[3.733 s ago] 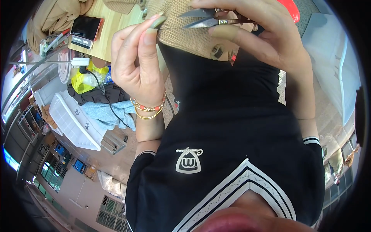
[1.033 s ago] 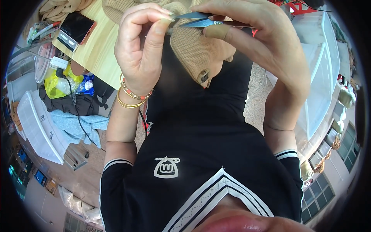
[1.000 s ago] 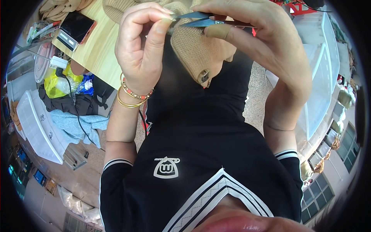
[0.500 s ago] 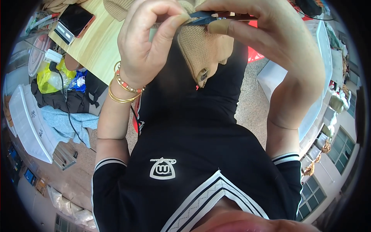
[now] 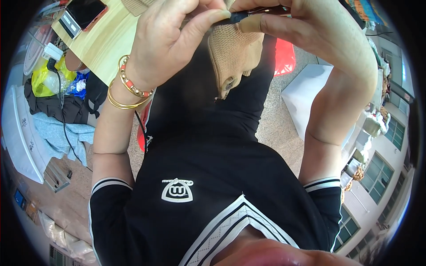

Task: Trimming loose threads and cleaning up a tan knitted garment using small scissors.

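A tan knitted fabric piece point(image 5: 234, 49) hangs below my hands over my lap, with a small dark opening or fitting near its lower tip. My left hand point(image 5: 166, 53) pinches its upper edge between thumb and fingers near the top of the view. My right hand point(image 5: 317, 40) is closed around small dark-bladed thread snips point(image 5: 240, 17), their blades pointing toward my left fingertips. The right thumb, with a tan bandage or cover on it, also presses close to the fabric. The exact contact of the blades with the knit is partly hidden.
A light wooden table point(image 5: 108, 40) stands at the upper left, with a phone point(image 5: 85, 14) on it. Left of it are a yellow plastic bag point(image 5: 42, 82), dark cloth, a light blue cloth point(image 5: 62, 133) and a white bin point(image 5: 20, 137). A white box point(image 5: 304, 95) stands on the right.
The snips and both hands have shifted slightly upward in view, and the blades, which showed apart before, now look closer together. The knit hangs a little further left at its tip.
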Tool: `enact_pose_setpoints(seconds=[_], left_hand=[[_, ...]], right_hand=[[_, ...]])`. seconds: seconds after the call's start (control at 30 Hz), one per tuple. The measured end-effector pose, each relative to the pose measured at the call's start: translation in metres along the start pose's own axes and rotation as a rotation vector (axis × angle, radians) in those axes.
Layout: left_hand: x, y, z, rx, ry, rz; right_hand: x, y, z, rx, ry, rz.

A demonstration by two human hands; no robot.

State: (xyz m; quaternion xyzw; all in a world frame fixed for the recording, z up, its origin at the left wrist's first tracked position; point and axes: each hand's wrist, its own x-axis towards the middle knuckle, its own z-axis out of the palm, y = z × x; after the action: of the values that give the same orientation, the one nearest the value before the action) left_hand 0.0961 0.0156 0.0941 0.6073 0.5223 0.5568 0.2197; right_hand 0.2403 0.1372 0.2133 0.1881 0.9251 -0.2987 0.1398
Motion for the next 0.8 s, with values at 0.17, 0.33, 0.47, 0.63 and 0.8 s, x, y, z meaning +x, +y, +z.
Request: enact_pose_setpoints(seconds=[0.17, 0.33, 0.47, 0.63, 0.8], left_hand=[[0.013, -0.054, 0.035, -0.514, 0.176, 0.346], [-0.027, -0.06, -0.007, -0.232, 0.195, -0.009], [-0.039, -0.082, -0.014, -0.148, 0.28, -0.072], [-0.026, -0.078, -0.007, 0.266, -0.116, 0.133], [-0.021, -0.094, -0.012, 0.063, -0.127, -0.034]], right_hand=[[-0.005, 0.017, 0.016, 0.181, 0.271, -0.46], [-0.023, 0.042, 0.037, 0.223, 0.393, -0.193], [-0.039, 0.051, 0.069, 0.629, 0.551, 0.056], [-0.025, 0.062, 0.136, 0.809, 0.683, -0.031], [-0.022, 0.058, 0.151, 1.001, 0.676, 0.046]])
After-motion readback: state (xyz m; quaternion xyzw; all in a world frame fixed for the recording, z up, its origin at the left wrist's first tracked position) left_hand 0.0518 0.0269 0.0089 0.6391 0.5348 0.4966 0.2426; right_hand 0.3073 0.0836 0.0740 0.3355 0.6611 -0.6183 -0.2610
